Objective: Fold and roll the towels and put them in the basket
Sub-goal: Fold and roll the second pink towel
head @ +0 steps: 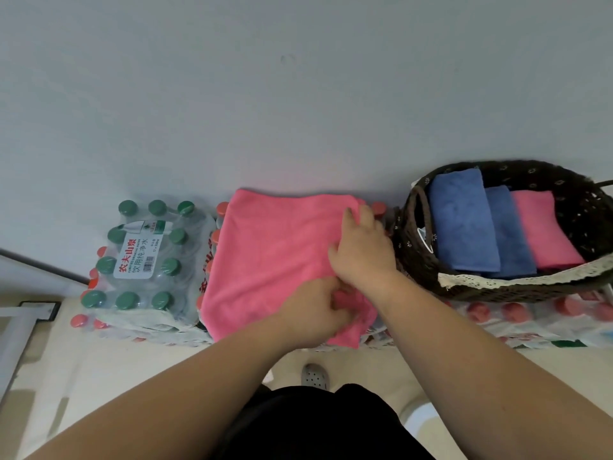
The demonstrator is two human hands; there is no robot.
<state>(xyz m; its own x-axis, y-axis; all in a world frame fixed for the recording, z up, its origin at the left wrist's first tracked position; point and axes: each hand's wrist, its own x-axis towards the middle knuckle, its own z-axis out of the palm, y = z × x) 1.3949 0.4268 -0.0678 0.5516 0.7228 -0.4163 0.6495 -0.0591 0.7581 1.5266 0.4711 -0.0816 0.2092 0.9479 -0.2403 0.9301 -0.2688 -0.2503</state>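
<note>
A pink towel lies spread over a pack of red-capped bottles against the wall. My left hand pinches the towel's bunched near right corner. My right hand lies on the towel's right side, fingers stretched toward the far right corner. To the right stands a dark wicker basket with a lace trim. In it lie two blue folded towels and one pink folded towel, side by side.
A shrink-wrapped pack of green-capped water bottles stands left of the towel. More red-capped bottle packs carry the basket. A grey wall rises behind. Below are a pale floor and my grey shoe.
</note>
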